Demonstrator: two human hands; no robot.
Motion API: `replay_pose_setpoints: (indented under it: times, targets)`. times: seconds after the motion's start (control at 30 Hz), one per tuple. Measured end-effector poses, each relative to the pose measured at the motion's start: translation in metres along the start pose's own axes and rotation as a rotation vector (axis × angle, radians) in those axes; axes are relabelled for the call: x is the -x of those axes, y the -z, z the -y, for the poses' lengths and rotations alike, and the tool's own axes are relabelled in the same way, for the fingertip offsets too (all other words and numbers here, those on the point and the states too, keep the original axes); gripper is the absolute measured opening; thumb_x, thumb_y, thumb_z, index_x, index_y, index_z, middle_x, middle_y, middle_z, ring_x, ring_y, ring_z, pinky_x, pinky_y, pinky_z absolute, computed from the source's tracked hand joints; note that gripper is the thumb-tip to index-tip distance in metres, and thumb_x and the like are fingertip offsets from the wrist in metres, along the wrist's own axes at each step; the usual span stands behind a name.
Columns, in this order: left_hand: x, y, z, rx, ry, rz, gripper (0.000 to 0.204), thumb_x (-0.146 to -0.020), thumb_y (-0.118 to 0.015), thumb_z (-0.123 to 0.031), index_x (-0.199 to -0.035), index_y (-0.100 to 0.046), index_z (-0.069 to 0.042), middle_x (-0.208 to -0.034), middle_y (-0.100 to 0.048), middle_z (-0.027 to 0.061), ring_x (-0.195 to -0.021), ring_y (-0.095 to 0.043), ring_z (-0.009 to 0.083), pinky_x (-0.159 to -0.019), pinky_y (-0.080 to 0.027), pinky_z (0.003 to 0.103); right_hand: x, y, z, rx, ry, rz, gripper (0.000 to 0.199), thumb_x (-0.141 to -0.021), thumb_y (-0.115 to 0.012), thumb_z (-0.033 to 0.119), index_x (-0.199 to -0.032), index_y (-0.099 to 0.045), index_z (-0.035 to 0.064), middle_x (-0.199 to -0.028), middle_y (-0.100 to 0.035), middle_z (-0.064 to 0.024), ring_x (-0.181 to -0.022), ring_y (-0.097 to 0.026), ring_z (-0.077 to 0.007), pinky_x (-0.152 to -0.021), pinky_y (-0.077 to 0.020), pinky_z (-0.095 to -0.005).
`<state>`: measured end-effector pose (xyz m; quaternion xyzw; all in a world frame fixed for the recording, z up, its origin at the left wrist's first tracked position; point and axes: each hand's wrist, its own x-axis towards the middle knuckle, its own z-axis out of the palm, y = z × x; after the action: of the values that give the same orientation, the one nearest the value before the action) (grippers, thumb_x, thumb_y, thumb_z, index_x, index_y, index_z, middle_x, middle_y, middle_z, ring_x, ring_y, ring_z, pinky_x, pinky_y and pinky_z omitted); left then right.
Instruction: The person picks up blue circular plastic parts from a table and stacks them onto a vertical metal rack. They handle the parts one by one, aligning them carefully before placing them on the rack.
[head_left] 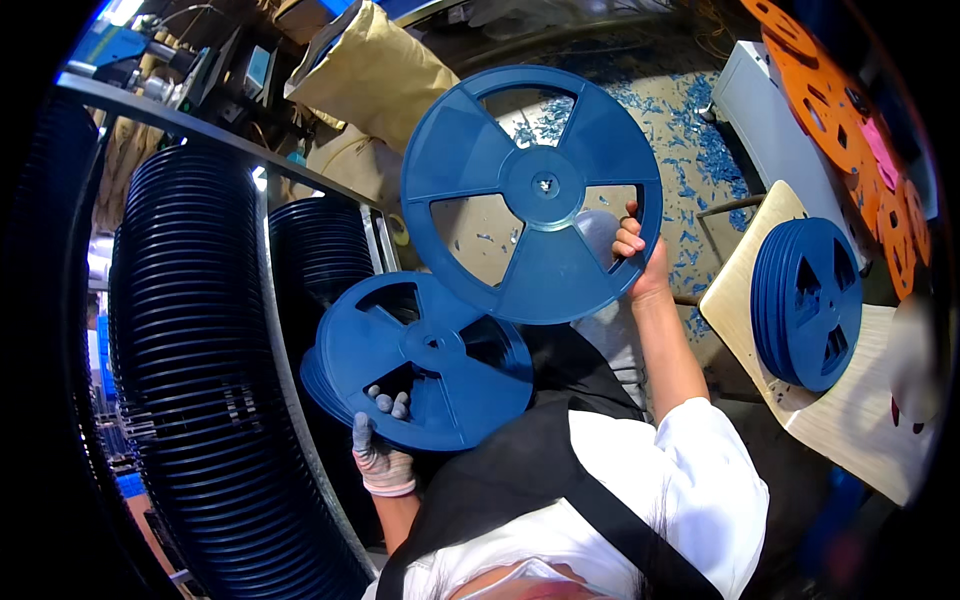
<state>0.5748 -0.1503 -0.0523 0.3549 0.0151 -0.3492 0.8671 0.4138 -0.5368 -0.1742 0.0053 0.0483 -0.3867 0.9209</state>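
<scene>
My bare right hand grips the lower right rim of a large blue plastic reel, held up flat toward the camera, with three cut-out windows and a round hub. My gloved left hand holds a small stack of similar blue reels in my lap, its fingers hooked through one cut-out window. The raised reel overlaps the top edge of the lap stack.
Long rows of dark blue reels stand on edge in a metal rack at left. A short stack of blue reels stands on a pale board at right. Orange reels hang beyond. Blue plastic shavings litter the floor.
</scene>
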Motion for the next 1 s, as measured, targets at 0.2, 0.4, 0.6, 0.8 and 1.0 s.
replay_pose_setpoints:
  times: [0.2, 0.4, 0.6, 0.8, 1.0]
  targets:
    - [-0.001, 0.002, 0.0, 0.01, -0.012, -0.013, 0.049, -0.083, -0.07, -0.02, -0.119, -0.047, 0.004, -0.093, -0.057, 0.0115, -0.084, -0.055, 0.0249, -0.1, -0.037, 0.038, -0.01, -0.007, -0.002, -0.003, -0.029, -0.028, 0.024, -0.099, -0.041, 0.02, -0.111, -0.052, 0.0017, -0.068, -0.045, -0.0021, -0.054, -0.047, -0.0106, -0.05, -0.0423, -0.0254]
    - [0.001, 0.006, -0.002, 0.034, 0.001, -0.062, 0.051, -0.079, -0.075, -0.019, -0.118, -0.05, 0.003, -0.09, -0.059, 0.0112, -0.085, -0.058, 0.0266, -0.095, -0.044, 0.038, -0.016, -0.02, 0.0, 0.002, -0.131, 0.06, 0.034, -0.1, -0.038, 0.033, -0.107, -0.053, 0.0035, -0.067, -0.042, -0.0016, -0.053, -0.046, -0.0112, -0.051, -0.0411, -0.0258]
    - [0.001, 0.012, -0.003, 0.012, -0.008, -0.056, 0.044, -0.088, -0.064, -0.02, -0.123, -0.049, 0.003, -0.092, -0.059, 0.0099, -0.086, -0.058, 0.0264, -0.092, -0.046, 0.038, 0.014, -0.096, -0.032, 0.885, 0.186, 0.306, 0.053, -0.093, -0.045, 0.054, -0.11, -0.053, 0.0036, -0.08, -0.053, -0.0054, -0.059, -0.051, -0.0157, -0.057, -0.0423, -0.029]
    - [0.001, 0.009, -0.002, 0.051, -0.006, -0.078, 0.046, -0.085, -0.069, -0.018, -0.121, -0.049, 0.003, -0.09, -0.06, 0.0097, -0.083, -0.06, 0.0249, -0.091, -0.048, 0.036, 0.02, -0.104, -0.092, 1.863, 0.343, 0.706, 0.044, -0.078, -0.074, 0.024, -0.111, -0.056, 0.0008, -0.089, -0.061, -0.0116, -0.083, -0.061, -0.0246, -0.072, -0.0481, -0.0334]
    - [0.001, 0.012, 0.0, 0.052, -0.03, -0.087, 0.044, -0.084, -0.069, -0.017, -0.119, -0.051, 0.003, -0.088, -0.06, 0.01, -0.082, -0.06, 0.0257, -0.09, -0.048, 0.037, 0.001, -0.1, -0.106, 2.345, 0.6, 0.989, 0.037, -0.07, -0.073, 0.017, -0.1, -0.055, 0.0058, -0.082, -0.056, -0.0065, -0.079, -0.055, -0.0239, -0.067, -0.0436, -0.0347]
